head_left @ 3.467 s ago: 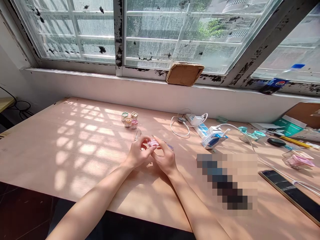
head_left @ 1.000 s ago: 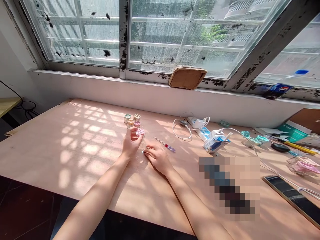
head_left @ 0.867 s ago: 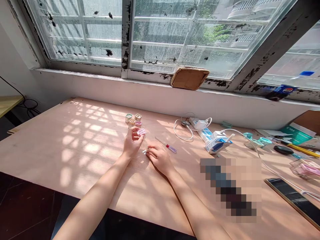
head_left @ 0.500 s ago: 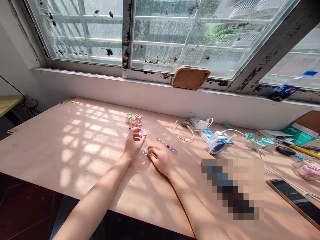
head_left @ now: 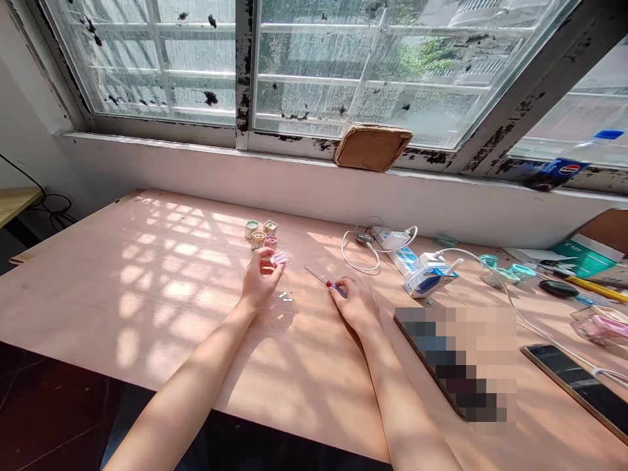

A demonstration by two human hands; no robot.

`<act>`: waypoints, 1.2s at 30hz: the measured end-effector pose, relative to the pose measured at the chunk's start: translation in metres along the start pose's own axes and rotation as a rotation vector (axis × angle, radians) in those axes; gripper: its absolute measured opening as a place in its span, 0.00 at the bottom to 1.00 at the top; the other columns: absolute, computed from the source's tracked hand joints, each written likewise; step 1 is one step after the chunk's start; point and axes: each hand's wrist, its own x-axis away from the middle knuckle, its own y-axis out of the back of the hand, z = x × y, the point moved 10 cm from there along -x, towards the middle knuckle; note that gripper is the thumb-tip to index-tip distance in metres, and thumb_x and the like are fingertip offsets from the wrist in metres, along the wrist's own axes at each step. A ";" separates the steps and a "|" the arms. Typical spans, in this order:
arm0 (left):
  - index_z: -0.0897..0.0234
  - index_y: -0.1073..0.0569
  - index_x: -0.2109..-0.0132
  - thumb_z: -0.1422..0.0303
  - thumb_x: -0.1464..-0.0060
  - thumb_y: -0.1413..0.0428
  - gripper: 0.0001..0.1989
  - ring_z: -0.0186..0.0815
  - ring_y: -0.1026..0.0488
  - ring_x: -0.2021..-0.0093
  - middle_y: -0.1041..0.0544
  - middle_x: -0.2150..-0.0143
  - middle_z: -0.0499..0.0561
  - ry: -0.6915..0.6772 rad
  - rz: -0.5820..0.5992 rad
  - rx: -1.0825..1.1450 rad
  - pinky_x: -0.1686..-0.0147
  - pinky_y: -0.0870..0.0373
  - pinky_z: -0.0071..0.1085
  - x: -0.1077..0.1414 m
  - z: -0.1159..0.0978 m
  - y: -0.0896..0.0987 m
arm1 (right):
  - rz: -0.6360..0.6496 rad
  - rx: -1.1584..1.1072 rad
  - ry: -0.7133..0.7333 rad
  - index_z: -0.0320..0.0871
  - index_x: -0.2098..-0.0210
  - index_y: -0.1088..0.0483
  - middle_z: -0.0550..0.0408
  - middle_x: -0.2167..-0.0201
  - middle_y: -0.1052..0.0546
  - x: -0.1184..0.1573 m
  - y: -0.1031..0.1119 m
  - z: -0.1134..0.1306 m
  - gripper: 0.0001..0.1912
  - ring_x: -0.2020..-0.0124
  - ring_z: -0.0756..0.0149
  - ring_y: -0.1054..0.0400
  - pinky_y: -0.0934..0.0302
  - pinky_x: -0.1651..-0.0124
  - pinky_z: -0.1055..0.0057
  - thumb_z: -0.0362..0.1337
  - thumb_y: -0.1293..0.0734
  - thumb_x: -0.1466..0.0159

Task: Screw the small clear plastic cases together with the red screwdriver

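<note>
My left hand (head_left: 259, 278) pinches a small pink plastic piece (head_left: 279, 258) between thumb and fingers, a little above the table. To its right, my right hand (head_left: 359, 301) has its fingers closed on the purple handle of a screwdriver (head_left: 322, 280), whose metal shaft points up and to the left. Between the hands lie several tiny metal strips (head_left: 284, 297) and small bits. Just beyond my left hand stand several small hexagonal containers with coloured rims, among them a green one (head_left: 252, 229) and an orange one (head_left: 258, 240).
A power strip (head_left: 405, 257) with a white cable and a blue-white carton (head_left: 428, 280) are at the right. Farther right are teal plastic parts (head_left: 505, 275), a black mouse (head_left: 558, 288) and a phone (head_left: 583, 386). A cola bottle (head_left: 564, 167) leans on the windowsill.
My right hand has moved right, away from the tiny metal strips, and has taken hold of the screwdriver handle. My left hand still holds the pink piece in nearly the same place.
</note>
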 end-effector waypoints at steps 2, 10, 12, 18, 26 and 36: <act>0.60 0.31 0.51 0.66 0.45 0.37 0.16 0.33 0.21 0.62 0.21 0.58 0.51 0.006 -0.003 0.003 0.64 0.23 0.28 0.000 0.000 0.001 | 0.025 -0.040 -0.033 0.47 0.68 0.26 0.49 0.65 0.21 0.001 -0.001 0.001 0.12 0.60 0.52 0.29 0.34 0.59 0.59 0.48 0.32 0.39; 0.60 0.31 0.52 0.65 0.46 0.37 0.16 0.32 0.22 0.64 0.21 0.58 0.51 0.003 -0.015 -0.004 0.66 0.24 0.26 -0.001 0.001 0.002 | -0.241 -0.891 -0.228 0.42 0.61 0.27 0.47 0.59 0.19 0.006 0.033 0.022 0.21 0.64 0.59 0.24 0.29 0.63 0.63 0.52 0.26 0.43; 0.60 0.31 0.51 0.65 0.45 0.37 0.16 0.31 0.22 0.64 0.21 0.57 0.51 -0.004 -0.017 -0.016 0.66 0.24 0.26 0.000 0.001 0.002 | -0.233 -1.057 -0.202 0.43 0.61 0.28 0.48 0.58 0.19 0.009 0.035 0.036 0.19 0.68 0.64 0.25 0.29 0.65 0.65 0.51 0.26 0.41; 0.61 0.31 0.51 0.65 0.46 0.37 0.17 0.32 0.22 0.65 0.21 0.59 0.51 -0.003 -0.003 -0.020 0.68 0.25 0.26 -0.001 0.003 0.000 | -0.054 -1.066 -0.058 0.44 0.60 0.27 0.53 0.69 0.20 0.021 0.026 0.079 0.17 0.70 0.64 0.26 0.28 0.62 0.64 0.50 0.27 0.37; 0.61 0.31 0.51 0.64 0.46 0.37 0.17 0.32 0.22 0.65 0.21 0.59 0.51 -0.002 0.014 -0.038 0.68 0.25 0.26 0.000 0.005 -0.003 | 0.046 -1.007 -0.069 0.44 0.59 0.27 0.51 0.66 0.19 0.027 0.006 0.084 0.18 0.66 0.60 0.23 0.27 0.57 0.62 0.52 0.28 0.36; 0.60 0.31 0.51 0.65 0.45 0.37 0.16 0.31 0.22 0.66 0.21 0.57 0.51 -0.026 0.015 -0.048 0.68 0.24 0.26 0.000 0.006 -0.004 | 0.077 -0.975 -0.073 0.44 0.61 0.27 0.51 0.66 0.19 0.028 0.003 0.087 0.20 0.65 0.60 0.23 0.29 0.57 0.62 0.55 0.29 0.37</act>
